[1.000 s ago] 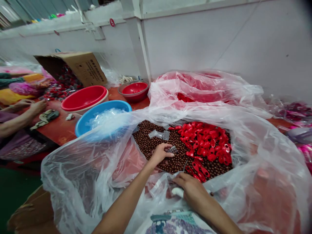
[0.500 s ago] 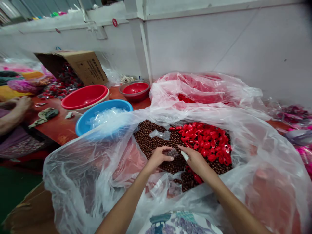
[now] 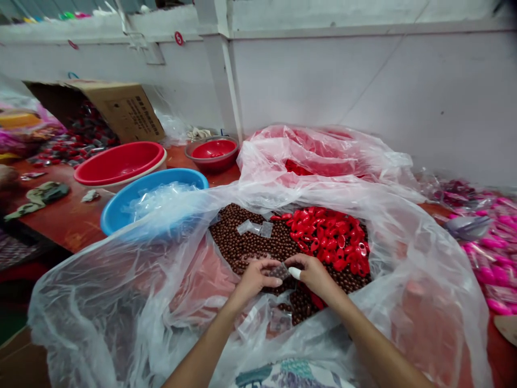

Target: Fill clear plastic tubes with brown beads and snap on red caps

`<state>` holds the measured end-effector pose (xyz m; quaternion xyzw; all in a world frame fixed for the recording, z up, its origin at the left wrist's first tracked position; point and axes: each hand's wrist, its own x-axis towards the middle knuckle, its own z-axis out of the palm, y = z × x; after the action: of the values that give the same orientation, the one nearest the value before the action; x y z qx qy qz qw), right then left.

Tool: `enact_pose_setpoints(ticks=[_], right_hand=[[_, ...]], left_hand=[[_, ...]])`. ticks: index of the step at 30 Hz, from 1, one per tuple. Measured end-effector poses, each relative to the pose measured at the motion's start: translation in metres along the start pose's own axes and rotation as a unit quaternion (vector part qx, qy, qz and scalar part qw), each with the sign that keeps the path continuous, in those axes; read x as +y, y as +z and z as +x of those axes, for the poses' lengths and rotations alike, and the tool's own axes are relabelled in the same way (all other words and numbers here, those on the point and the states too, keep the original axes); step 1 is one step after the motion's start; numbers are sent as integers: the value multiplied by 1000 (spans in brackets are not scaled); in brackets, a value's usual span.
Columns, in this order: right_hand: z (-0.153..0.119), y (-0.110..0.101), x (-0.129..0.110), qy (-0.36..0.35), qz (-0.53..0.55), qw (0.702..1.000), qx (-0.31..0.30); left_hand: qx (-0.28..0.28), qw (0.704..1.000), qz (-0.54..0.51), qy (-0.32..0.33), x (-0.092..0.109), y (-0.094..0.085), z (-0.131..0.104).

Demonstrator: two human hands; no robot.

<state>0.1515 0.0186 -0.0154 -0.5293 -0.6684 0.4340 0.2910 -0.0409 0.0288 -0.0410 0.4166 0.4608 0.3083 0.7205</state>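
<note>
My left hand (image 3: 258, 279) pinches a small clear plastic packet (image 3: 279, 271) above a heap of brown beads (image 3: 258, 242). Thumb and index finger of my right hand (image 3: 309, 274), with a white covering on one finger, meet the packet's right edge. Glossy red pieces (image 3: 329, 237) lie on the beads just beyond my right hand. Two or so clear packets (image 3: 255, 228) rest on the beads farther back, and more clear packets (image 3: 280, 319) lie near the front edge of the heap. Translucent plastic sheeting (image 3: 133, 302) surrounds the beads.
A blue basin (image 3: 111, 215) of clear packets and a red basin (image 3: 121, 159) stand left. Behind them are a smaller red bowl (image 3: 214, 151) and an open carton (image 3: 125, 110). A plastic-covered red heap (image 3: 323, 151) lies behind. Pink packets (image 3: 493, 253) are at right.
The view has swung to the right. My right hand has closed in on the left, and its fingertips now meet the clear packet. The person at far left has mostly left the view.
</note>
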Motion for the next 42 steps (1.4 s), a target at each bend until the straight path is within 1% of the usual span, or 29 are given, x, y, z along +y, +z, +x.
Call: enact_pose_setpoints(ticks=[3, 6, 8, 12, 14, 15, 17, 19, 21, 24, 26, 28, 29, 32, 34, 36, 37, 42], right_hand=[[-3, -14, -3, -5, -90, 995, 33], [3, -27, 2, 9, -166, 981, 95], [10, -31, 8, 16, -185, 975, 122], [17, -30, 16, 14, -185, 973, 138], [14, -26, 15, 7, -143, 981, 134], [10, -24, 12, 3, -91, 988, 125], [1, -21, 5, 3, 57, 995, 87], [-9, -18, -4, 20, 185, 981, 45], [-18, -16, -11, 36, 215, 975, 27], [-26, -13, -18, 47, 178, 982, 34], [-28, -9, -17, 57, 158, 985, 30], [-28, -2, -14, 54, 152, 986, 30], [-29, 1, -13, 46, 147, 987, 41], [-30, 10, -8, -1, 81, 990, 117], [-32, 13, -7, -46, 16, 989, 136], [-35, 14, -6, -85, -29, 989, 121], [-35, 13, -6, -92, -41, 988, 114], [-39, 12, -5, -91, -64, 987, 113]], left_hand=[[13, 1000, -12, 14, 0, 0, -2], [40, 998, -25, 34, 6, 3, -4], [48, 997, -38, 37, 10, 6, -6], [37, 997, -59, 25, 17, 13, -13], [35, 996, -71, 29, 20, 15, -18], [35, 996, -79, 30, 21, 17, -21], [33, 995, -94, 29, 22, 20, -25], [33, 994, -98, 28, 22, 24, -27], [36, 994, -95, 29, 20, 27, -27], [44, 995, -87, 35, 16, 29, -26], [44, 994, -84, 45, 14, 30, -26], [39, 995, -77, 55, 13, 32, -27], [36, 995, -72, 59, 12, 33, -27], [27, 994, -73, 71, 11, 38, -30], [35, 992, -88, 78, 10, 41, -32], [51, 991, -98, 82, 9, 43, -33], [58, 990, -97, 83, 8, 44, -33], [73, 990, -99, 76, 7, 44, -35]])
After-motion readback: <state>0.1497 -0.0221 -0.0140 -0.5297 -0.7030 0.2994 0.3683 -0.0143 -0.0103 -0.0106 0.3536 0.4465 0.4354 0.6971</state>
